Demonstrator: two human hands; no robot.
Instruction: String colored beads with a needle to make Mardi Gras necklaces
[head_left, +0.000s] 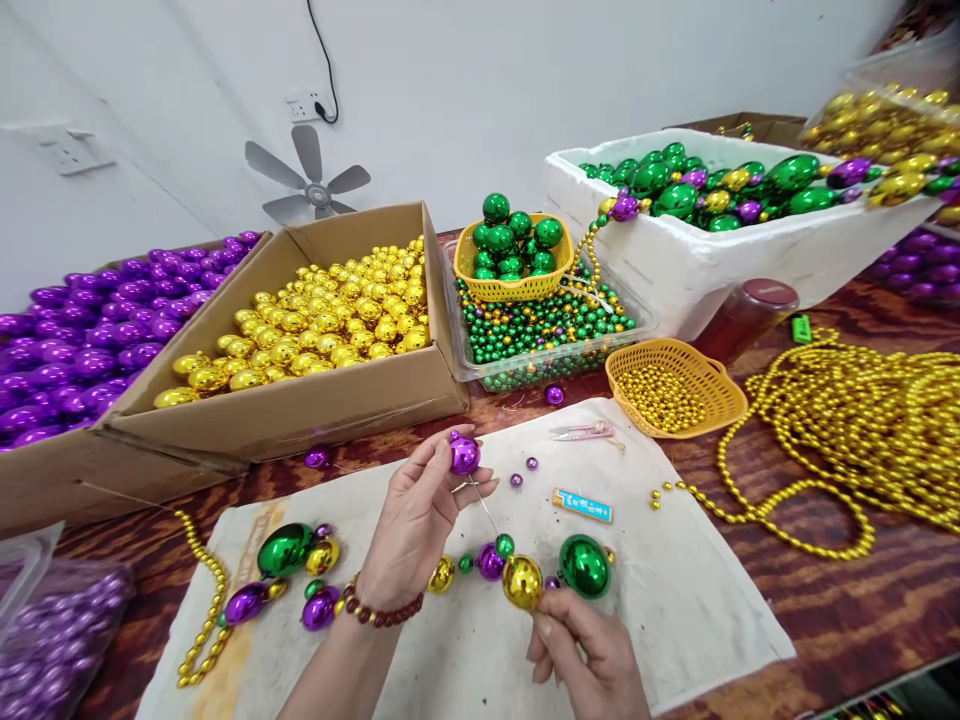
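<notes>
A shiny purple ball [465, 455] is pinched between the thumb and fingers of my left hand [424, 500]. From it a thin needle or wire slants down to a small green bead [505, 545]. My right hand [585, 650] is closed at the strand, just below a gold ball [523, 581]; exactly what its fingertips grip is partly hidden. A large green ball [585, 566] lies right beside it. The strand of purple, green and gold balls runs left behind my left wrist to a big green oval [285, 551] and a gold bead string [202, 560].
On the white cloth [697, 590] lie small pink snips [583, 432], a blue-labelled piece [583, 505] and loose purple beads. Behind stand a carton of gold balls [352, 395], a yellow basket [731, 400] and a foam box [637, 270]. Gold bead strings [885, 430] heap at right.
</notes>
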